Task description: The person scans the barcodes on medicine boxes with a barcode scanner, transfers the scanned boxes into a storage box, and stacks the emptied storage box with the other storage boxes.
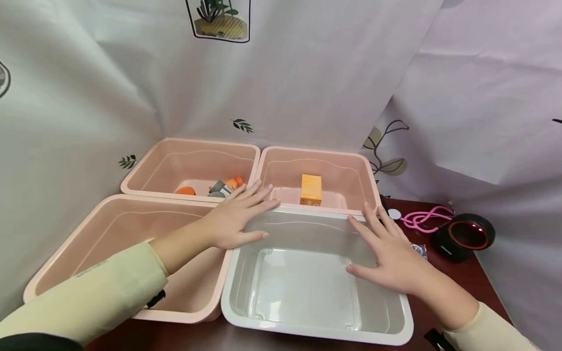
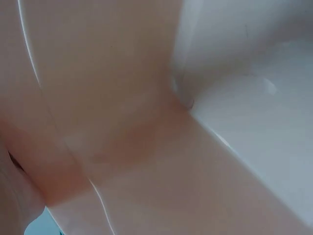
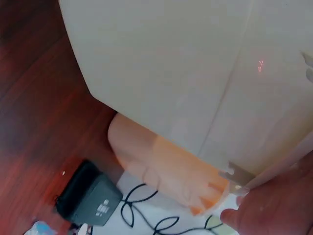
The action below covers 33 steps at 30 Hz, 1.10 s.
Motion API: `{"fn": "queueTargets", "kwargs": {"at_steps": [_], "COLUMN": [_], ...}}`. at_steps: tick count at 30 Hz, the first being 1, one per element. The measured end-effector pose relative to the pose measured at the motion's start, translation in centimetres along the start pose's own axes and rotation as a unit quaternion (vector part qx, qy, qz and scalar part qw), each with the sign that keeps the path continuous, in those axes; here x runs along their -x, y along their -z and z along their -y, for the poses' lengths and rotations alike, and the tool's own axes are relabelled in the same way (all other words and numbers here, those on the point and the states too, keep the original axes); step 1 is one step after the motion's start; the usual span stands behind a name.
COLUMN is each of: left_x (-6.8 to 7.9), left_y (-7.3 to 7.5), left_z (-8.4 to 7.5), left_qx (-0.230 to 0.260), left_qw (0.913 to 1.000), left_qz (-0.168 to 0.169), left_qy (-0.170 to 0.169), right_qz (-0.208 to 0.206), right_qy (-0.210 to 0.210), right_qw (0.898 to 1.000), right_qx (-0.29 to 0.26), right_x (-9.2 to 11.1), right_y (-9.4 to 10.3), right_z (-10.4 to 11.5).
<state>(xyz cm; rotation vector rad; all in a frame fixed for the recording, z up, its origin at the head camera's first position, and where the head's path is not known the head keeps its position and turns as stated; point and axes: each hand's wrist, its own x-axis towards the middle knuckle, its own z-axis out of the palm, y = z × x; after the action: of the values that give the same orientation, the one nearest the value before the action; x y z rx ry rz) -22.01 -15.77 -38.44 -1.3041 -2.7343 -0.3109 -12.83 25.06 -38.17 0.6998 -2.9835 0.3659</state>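
A light grey plastic bin (image 1: pixel 316 333) stands at the front centre, with nothing seen inside it. My left hand (image 1: pixel 234 218) lies over its back left corner, fingers spread and straight toward the pink bin behind. My right hand (image 1: pixel 391 253) reaches across its right rim with the fingers extended. Neither hand holds a thing. In the right wrist view, part of the right hand (image 3: pixel 274 210) shows beside the bin's pale outer wall (image 3: pixel 161 68). The left wrist view is blurred and shows mostly pink and whitish bin walls.
A large pink bin (image 1: pixel 175 316) stands on the left. Behind it, another pink bin (image 1: pixel 202 143) holds an orange bottle (image 1: pixel 234 183) and a grey-capped bottle (image 1: pixel 217 188). The back right pink bin (image 1: pixel 316 152) contains an orange box (image 1: pixel 311 189). Rightward lie a pink stethoscope (image 1: pixel 423 218) and a black device (image 1: pixel 452 243).
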Motion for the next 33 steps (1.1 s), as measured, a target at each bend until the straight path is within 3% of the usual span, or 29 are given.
{"fn": "queueTargets", "kwargs": {"at_steps": [13, 20, 27, 33], "left_x": [-3.6, -6.3, -9.5, -10.8], "left_y": [-1.3, -2.1, -3.0, -2.5], "left_z": [-4.7, -7.5, -9.8, -11.4], "left_qx": [-0.022, -0.035, -0.023, -0.036], "left_qw": [0.999, 0.9975, 0.9965, 0.9913], "left_qz": [0.023, 0.043, 0.063, 0.117], "left_qy": [0.033, 0.044, 0.05, 0.048], "right_qz": [0.006, 0.002, -0.009, 0.006], "right_qy": [-0.017, -0.025, -0.004, 0.018], "right_qw": [1.0, 0.999, 0.999, 0.997], "right_qx": [-0.023, -0.039, -0.035, -0.07], "right_x": [3.6, 5.6, 7.2, 8.6], "right_y": [1.6, 2.6, 3.3, 3.9], "right_z": [-4.0, -7.2, -10.6, -12.5]}}
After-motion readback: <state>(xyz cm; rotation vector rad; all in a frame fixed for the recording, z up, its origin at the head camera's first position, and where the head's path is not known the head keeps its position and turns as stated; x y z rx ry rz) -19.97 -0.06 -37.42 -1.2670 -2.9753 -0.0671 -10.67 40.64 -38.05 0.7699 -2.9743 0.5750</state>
